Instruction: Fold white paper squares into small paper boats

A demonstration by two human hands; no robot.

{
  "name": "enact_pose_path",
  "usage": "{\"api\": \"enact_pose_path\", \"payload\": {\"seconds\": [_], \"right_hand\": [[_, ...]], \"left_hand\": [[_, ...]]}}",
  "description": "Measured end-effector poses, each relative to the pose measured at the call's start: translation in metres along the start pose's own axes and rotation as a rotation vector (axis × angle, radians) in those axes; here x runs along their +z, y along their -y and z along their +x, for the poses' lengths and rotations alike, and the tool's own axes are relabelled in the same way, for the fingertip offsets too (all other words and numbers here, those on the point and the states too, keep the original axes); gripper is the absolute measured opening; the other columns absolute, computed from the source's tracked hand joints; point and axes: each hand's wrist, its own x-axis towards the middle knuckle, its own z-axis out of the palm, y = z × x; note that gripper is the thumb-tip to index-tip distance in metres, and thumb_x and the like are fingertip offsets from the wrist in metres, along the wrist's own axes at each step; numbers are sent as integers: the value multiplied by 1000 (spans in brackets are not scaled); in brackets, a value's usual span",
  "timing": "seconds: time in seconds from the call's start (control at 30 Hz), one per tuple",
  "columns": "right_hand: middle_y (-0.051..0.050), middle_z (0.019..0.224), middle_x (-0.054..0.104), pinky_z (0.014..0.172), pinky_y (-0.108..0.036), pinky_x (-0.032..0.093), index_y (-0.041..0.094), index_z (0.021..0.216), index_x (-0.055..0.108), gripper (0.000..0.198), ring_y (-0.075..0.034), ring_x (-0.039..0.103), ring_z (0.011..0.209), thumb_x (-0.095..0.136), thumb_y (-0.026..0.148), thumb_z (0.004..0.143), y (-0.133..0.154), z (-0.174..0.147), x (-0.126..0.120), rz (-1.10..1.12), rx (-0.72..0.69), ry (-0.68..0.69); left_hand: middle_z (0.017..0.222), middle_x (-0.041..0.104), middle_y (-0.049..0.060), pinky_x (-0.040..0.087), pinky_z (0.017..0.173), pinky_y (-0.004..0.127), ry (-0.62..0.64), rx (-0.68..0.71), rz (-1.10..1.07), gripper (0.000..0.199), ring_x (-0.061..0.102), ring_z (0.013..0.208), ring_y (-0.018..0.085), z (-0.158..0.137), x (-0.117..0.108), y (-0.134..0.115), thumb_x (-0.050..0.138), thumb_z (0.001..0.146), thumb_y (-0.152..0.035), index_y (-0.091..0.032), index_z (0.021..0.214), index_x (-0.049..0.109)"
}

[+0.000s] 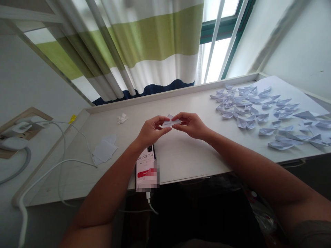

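Observation:
Between my two hands, above the middle of the white desk (pixel 181 158), is a small folded white paper boat (pixel 171 121), with a peak showing at its top. My left hand (pixel 153 129) pinches its left side between thumb and fingers. On the opposite side, my right hand (pixel 190 124) grips the paper the same way. The fingertips cover part of the folds. Many similar paper boats (pixel 245 122) lie spread over the right part of the desk, beyond my right hand. Some flat white paper sheets (pixel 104 150) rest in a loose stack to the left.
A phone (pixel 145 168) with a running timer lies below my left hand, plugged into a white cable (pixel 148 196). Crumpled white paper (pixel 122 119) sits near the back left. Chargers (pixel 18 129) and cords occupy the left edge. A striped curtain (pixel 155 41) hangs behind the raised desk rim.

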Motion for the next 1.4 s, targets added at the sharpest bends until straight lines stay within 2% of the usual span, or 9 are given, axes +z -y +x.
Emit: {"api": "enact_pose_path", "payload": {"seconds": [0.1,0.23,0.47,0.63,0.77,1.0,1.13,1.27,1.4], "right_hand": [[-5,94,81,87,-42,65,20,98,81,29,-20,76,86,91,42,83,1,0,-1,26,-2,-6],[-3,84,79,82,-41,64,20,93,82,27,-19,74,80,93,43,82,2,1,-2,30,1,-20],[-4,90,81,88,-42,63,22,90,83,30,-20,73,87,93,48,80,3,2,-1,16,4,-38],[-3,93,80,90,-42,66,21,88,82,34,-19,74,90,96,50,77,5,2,-1,228,130,17],[-2,93,78,92,-40,67,20,87,80,35,-18,74,92,97,49,76,7,1,-2,271,188,32],[-4,88,80,80,-37,65,20,94,69,47,-19,78,87,87,63,85,5,0,6,142,91,12],[-2,79,78,75,-36,62,21,98,66,46,-18,77,78,82,64,90,4,-2,9,43,43,11],[-3,93,80,75,-37,64,21,106,74,42,-20,79,83,88,56,87,6,-2,7,29,4,-18],[-6,105,82,76,-39,67,22,106,81,39,-21,78,88,91,53,85,8,-1,7,12,5,-35]], "left_hand": [[116,83,10,64,90,39,-19,5,-13,39,79,106,24,0,-1,1,90,86,-33,-19,119,77],[113,83,11,64,85,38,-44,16,13,38,80,100,24,0,-2,1,87,89,-38,-18,120,77],[121,83,9,66,83,35,-85,93,204,35,78,105,23,0,-1,-2,85,90,-44,-23,119,80],[113,85,9,67,86,36,-119,108,191,28,78,103,23,-1,2,-4,79,95,-44,-22,111,83],[113,85,8,67,86,37,-133,103,177,27,79,103,23,-1,5,-6,77,96,-43,-22,112,83],[116,85,9,64,93,40,-117,168,336,29,79,105,25,0,4,-5,77,96,-43,-23,117,83],[112,84,9,65,87,36,-142,142,271,25,77,103,23,-1,6,-4,74,99,-39,-23,114,85],[110,84,8,64,84,34,-174,111,154,22,77,100,21,-1,10,-4,74,99,-38,-23,109,86],[108,84,7,64,86,35,-180,100,137,22,77,99,22,-1,13,-5,73,100,-40,-22,106,85]]}}
